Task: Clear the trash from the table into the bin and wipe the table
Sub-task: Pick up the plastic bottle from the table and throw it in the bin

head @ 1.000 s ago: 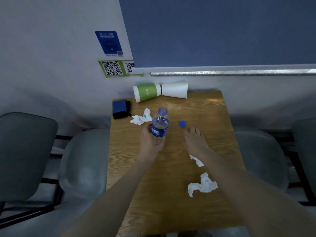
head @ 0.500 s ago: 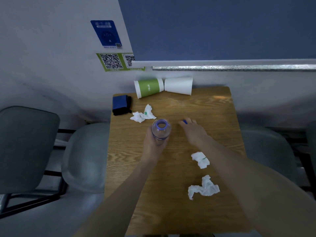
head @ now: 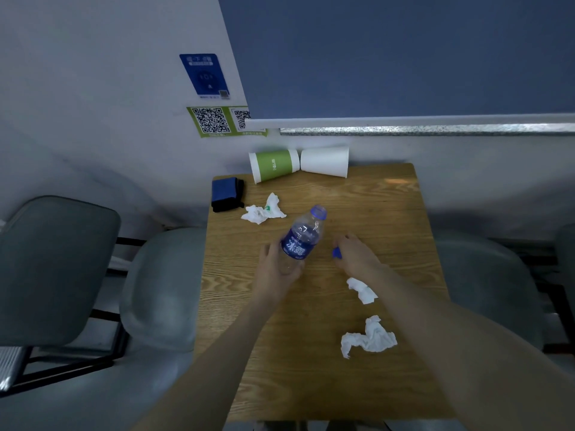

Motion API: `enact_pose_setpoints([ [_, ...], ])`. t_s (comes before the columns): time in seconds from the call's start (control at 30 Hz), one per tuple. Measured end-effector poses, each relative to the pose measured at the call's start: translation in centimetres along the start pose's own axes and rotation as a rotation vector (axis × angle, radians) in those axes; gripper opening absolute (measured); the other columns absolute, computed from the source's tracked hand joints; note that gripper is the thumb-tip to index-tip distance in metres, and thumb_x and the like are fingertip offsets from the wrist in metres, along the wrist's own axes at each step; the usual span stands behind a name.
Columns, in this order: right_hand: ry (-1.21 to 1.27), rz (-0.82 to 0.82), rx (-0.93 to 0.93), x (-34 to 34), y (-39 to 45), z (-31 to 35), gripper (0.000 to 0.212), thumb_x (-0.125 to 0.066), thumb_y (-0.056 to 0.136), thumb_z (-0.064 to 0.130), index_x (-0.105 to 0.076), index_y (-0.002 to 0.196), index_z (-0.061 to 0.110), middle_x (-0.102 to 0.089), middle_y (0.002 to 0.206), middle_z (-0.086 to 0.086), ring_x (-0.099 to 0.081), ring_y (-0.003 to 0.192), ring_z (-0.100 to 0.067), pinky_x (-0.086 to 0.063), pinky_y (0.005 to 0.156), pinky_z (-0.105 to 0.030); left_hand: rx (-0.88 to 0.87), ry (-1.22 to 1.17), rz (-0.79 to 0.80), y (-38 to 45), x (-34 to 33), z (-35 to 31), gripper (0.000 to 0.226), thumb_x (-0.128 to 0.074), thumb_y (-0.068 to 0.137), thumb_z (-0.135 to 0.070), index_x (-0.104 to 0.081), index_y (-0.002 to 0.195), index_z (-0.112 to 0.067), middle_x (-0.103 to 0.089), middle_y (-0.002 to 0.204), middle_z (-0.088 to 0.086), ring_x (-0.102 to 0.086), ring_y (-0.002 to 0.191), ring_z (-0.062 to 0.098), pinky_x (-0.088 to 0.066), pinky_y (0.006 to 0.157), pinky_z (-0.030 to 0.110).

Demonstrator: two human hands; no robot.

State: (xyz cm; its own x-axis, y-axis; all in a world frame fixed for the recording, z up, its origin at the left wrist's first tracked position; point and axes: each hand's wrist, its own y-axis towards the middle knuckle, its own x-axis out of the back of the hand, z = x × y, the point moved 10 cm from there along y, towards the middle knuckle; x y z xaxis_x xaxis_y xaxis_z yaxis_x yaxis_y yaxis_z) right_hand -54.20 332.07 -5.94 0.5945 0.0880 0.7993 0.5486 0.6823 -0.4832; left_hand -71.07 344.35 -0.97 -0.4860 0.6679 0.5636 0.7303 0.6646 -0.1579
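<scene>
Head view. The left hand (head: 277, 269) is gripping the open plastic bottle (head: 303, 236) by its lower body, tilting its neck away above the table (head: 389, 213). The right hand (head: 354, 256) is pinching the blue cap (head: 337, 252) in closed fingers, just beside the bottle. Step in hand: recapping the bottle, apparently before binning; the next move calls for bringing cap to neck. Half a second earlier the cap was lying on the table under the right fingertips, and the bottle was standing upright.
</scene>
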Motion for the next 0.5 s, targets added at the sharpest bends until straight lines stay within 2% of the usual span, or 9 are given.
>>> enact_pose_setpoints([
  [0.07, 0.137, -0.015, -0.045, 0.9, 0.0, -0.2, 0.029, -0.062, 0.093, 0.017, -0.060, 0.122, 0.011, -0.054, 0.122, -0.009, -0.061, 0.097, -0.023, -0.052, 0.081, -0.033, 0.002, 0.026, 0.007, -0.6, 0.7, 0.5, 0.070, -0.075, 0.082, -0.042, -0.036, 0.140, -0.045, -0.042, 0.128, -0.014, -0.048, 0.111, -0.014, -0.039, 0.081, 0.008],
  [0.17, 0.402, -0.033, -0.098, 2.9, -0.1, -0.6, 0.029, -0.065, 0.093, 0.020, -0.062, 0.120, 0.010, -0.063, 0.116, -0.007, -0.059, 0.093, -0.016, -0.046, 0.074, -0.025, 0.027, 0.091, 0.047, -1.4, 1.7, 1.5, 0.073, -0.074, 0.081, -0.046, -0.033, 0.141, -0.049, -0.043, 0.122, -0.014, -0.056, 0.103, 0.001, -0.043, 0.076, 0.014],
  [0.27, 0.621, -0.057, -0.177, 5.0, -0.4, -1.0, 0.026, -0.068, 0.092, 0.028, -0.063, 0.113, 0.014, -0.065, 0.108, -0.001, -0.062, 0.091, -0.014, -0.048, 0.074, -0.024, 0.048, 0.184, 0.092, -1.9, 2.5, 2.3, 0.079, -0.067, 0.076, -0.062, -0.026, 0.144, -0.052, -0.052, 0.118, -0.022, -0.060, 0.097, 0.002, -0.045, 0.068, 0.020],
  [0.37, 0.820, -0.030, -0.221, 6.4, -0.6, -0.5, 0.024, -0.069, 0.092, 0.024, -0.066, 0.113, 0.013, -0.070, 0.099, -0.001, -0.067, 0.081, -0.009, -0.049, 0.064, -0.021, 0.051, 0.278, 0.141, -2.1, 3.0, 2.4, 0.082, -0.064, 0.076, -0.065, -0.020, 0.144, -0.055, -0.061, 0.115, -0.021, -0.063, 0.093, 0.004, -0.045, 0.064, 0.023],
  [0.5, 0.840, 0.111, -0.136, 6.8, -1.2, 1.7, 0.022, -0.071, 0.091, 0.021, -0.068, 0.113, 0.024, -0.073, 0.104, 0.003, -0.071, 0.092, -0.012, -0.056, 0.080, -0.030, -0.002, 0.403, 0.173, -1.9, 3.1, 0.9, 0.083, -0.059, 0.076, -0.068, -0.016, 0.146, -0.055, -0.061, 0.111, -0.017, -0.062, 0.089, 0.006, -0.052, 0.066, 0.029],
])
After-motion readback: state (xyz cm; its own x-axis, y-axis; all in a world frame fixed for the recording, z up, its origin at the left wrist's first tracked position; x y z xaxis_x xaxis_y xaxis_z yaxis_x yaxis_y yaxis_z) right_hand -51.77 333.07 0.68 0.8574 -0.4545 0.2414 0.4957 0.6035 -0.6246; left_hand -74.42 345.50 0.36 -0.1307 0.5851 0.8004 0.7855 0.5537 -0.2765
